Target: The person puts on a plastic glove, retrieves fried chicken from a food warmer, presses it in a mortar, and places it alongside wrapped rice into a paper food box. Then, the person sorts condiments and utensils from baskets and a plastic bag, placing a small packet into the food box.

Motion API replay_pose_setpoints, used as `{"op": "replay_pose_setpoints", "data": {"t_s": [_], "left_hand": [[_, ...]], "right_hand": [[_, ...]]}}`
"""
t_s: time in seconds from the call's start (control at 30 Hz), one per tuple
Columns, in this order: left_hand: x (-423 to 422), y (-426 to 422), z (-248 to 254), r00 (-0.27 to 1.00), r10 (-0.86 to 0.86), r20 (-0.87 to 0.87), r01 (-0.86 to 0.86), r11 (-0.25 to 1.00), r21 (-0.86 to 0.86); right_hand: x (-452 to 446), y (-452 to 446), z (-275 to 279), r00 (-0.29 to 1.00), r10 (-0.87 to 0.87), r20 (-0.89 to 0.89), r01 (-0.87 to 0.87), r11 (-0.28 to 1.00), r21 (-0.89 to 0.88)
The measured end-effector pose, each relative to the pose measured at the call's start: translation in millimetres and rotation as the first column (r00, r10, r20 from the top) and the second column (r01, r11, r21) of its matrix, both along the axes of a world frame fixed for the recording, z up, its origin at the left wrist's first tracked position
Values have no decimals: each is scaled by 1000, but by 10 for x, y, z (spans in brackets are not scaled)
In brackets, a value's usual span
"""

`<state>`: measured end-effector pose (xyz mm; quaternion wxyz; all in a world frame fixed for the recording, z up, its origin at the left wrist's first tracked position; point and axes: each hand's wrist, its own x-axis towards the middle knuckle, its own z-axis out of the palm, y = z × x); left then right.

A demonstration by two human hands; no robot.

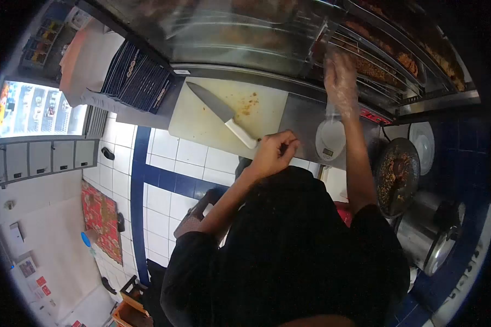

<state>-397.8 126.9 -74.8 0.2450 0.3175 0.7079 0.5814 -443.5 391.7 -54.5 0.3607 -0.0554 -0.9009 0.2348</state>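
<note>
My right hand (341, 82), in a clear plastic glove, reaches over the counter (303, 117) to the edge of the food trays (373, 73). Its fingers are stretched out, with nothing visible in them. My left hand (278, 152) is bare and loosely curled near the front edge of the cutting board (196, 122), with nothing visible in it. A large knife (215, 103) with a white handle lies diagonally on the board, its handle end close to my left hand. Orange-brown food bits lie beside the blade. Below my right wrist sits a white digital scale (330, 136).
Folded dark printed boxes (133, 76) are stacked left of the board. At the right are a pan (397, 177) of food, a white plate (423, 147) and a large metal pot (425, 231). A glass panel stands along the counter's back. Another person's arm (193, 218) shows below my left forearm.
</note>
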Motion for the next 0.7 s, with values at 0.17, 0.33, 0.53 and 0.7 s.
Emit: {"op": "replay_pose_setpoints", "data": {"t_s": [0.17, 0.33, 0.53, 0.7], "left_hand": [[-63, -314, -155, 994, 108, 8, -108, 994, -31], [30, -526, -399, 942, 325, 78, -322, 945, -50], [473, -526, -499, 816, 565, 122, -554, 825, -113], [887, -421, -525, 717, 695, 56, -687, 717, -115]], "right_hand": [[-504, 463, -32, 693, -143, 707, -272, 856, 440], [-1178, 328, 34, 803, 212, 557, -295, 953, 63], [-1807, 206, -318, 698, 225, 679, -390, 916, 98], [-1869, 215, -407, 663, 234, 711, -405, 911, 78]]}}
